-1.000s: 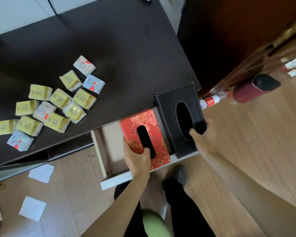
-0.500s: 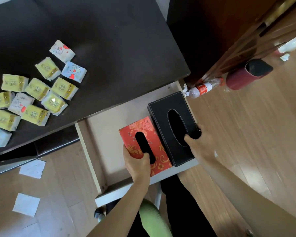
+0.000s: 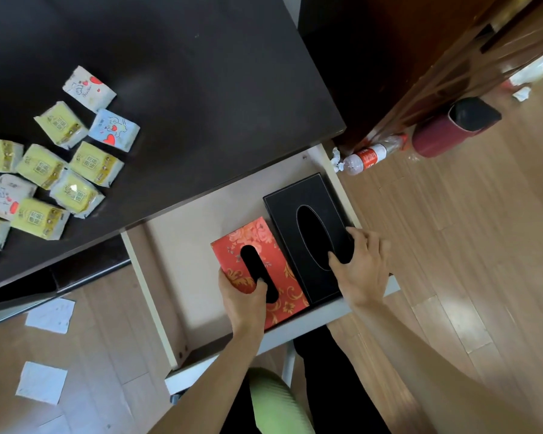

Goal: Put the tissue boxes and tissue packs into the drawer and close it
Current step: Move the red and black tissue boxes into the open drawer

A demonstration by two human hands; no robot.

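The pale drawer stands pulled out from under the dark desk. Inside it, at the right, lie a red floral tissue box and a black leather tissue box, side by side. My left hand grips the near end of the red box, thumb in its slot. My right hand holds the near right corner of the black box, thumb at its oval opening. Several yellow and white tissue packs lie scattered on the desk's left part.
A plastic bottle and a dark red cylinder lie on the wooden floor right of the drawer, by a brown wooden door. White paper sheets lie on the floor at the left. My legs are below the drawer front.
Both boxes have gone down from the drawer's front edge into the drawer, now resting deeper inside. My hands stayed on them. The drawer shows further pulled out.
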